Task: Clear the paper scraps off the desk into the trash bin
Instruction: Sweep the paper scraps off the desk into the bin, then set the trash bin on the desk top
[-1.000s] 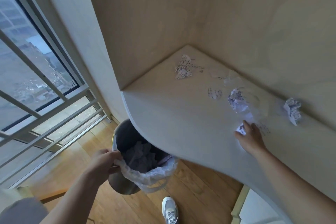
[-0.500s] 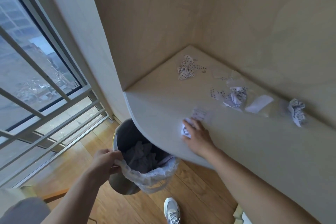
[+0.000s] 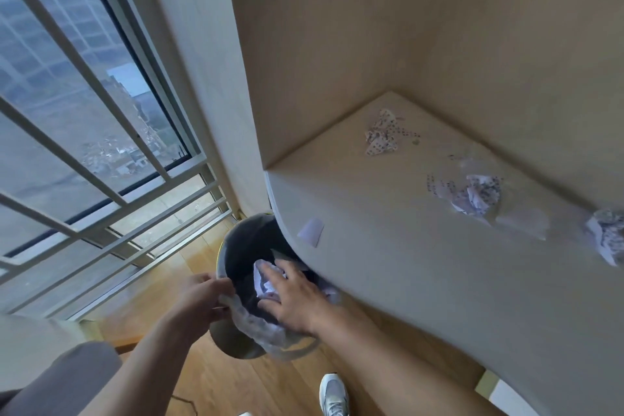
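Note:
The dark grey trash bin (image 3: 233,243) with a white liner (image 3: 266,334) stands on the floor, tucked under the curved desk edge. My left hand (image 3: 202,297) grips the bin's rim and liner. My right hand (image 3: 297,300) hovers over the bin mouth with fingers spread, and a crumpled white scrap (image 3: 263,280) lies loose just under the fingertips inside the bin. On the desk (image 3: 405,273) lie a small flat piece (image 3: 312,231) near the edge, a printed crumpled cluster (image 3: 383,133) at the back, another crumpled wad (image 3: 477,194), a pale flat scrap (image 3: 523,223) and a ball (image 3: 607,236) at the far right.
Wooden panels wall in the desk at the back and left. A window with metal rails (image 3: 101,186) fills the left side. Wood floor (image 3: 209,382) lies below, with my white shoe (image 3: 334,395) close to the bin.
My right hand swept a scrap leftwards across the desk and off its edge, and now sits over the bin with the scrap dropped inside. The left hand has stayed on the rim.

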Tool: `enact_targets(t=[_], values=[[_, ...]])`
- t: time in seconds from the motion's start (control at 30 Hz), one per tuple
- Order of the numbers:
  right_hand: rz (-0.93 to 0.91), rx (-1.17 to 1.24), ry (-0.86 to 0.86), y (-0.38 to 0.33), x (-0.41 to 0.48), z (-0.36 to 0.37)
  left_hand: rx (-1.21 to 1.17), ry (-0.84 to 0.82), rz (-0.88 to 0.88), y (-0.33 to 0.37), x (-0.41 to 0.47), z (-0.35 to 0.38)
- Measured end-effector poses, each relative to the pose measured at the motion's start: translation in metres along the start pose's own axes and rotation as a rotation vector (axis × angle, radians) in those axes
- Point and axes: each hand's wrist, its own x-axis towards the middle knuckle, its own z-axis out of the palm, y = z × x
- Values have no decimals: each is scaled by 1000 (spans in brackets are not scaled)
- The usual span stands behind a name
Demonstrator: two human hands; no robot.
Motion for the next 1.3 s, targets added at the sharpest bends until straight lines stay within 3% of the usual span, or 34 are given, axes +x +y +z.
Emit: enact_targets(t=[0.17,0.23,0.3,0.37,0.4,0.47,0.57,0.67,0.77,1.03,1.3], values=[[20,198,-67,1,-5,1,13,14,7,-4,-5,-18],[-103,174,87,0,-8,-6,13,15,7,-7,-6,-25],[-156,96,358,3,-6,-15,-11,32,1,-10,-7,-29],[-27,3,553,13,6,-31,-31,50,1,-12,-7,-30],[95,-31,544,18,14,-42,-39,56,1,-13,-7,-29],[271,-114,370,26,25,-56,-53,67,-1,-15,-5,-29],[151,-138,158,27,25,-51,-74,73,-14,-18,-2,-32],[32,172,58,15,13,-37,-96,62,-20,-19,0,-37],[53,321,123,-10,-1,-33,-111,55,8,-17,-10,-57],[204,179,148,-18,-12,-32,-69,76,18,-14,-25,-95],[322,308,247,-81,-1,-39,-217,36,85,1,-62,-179]])
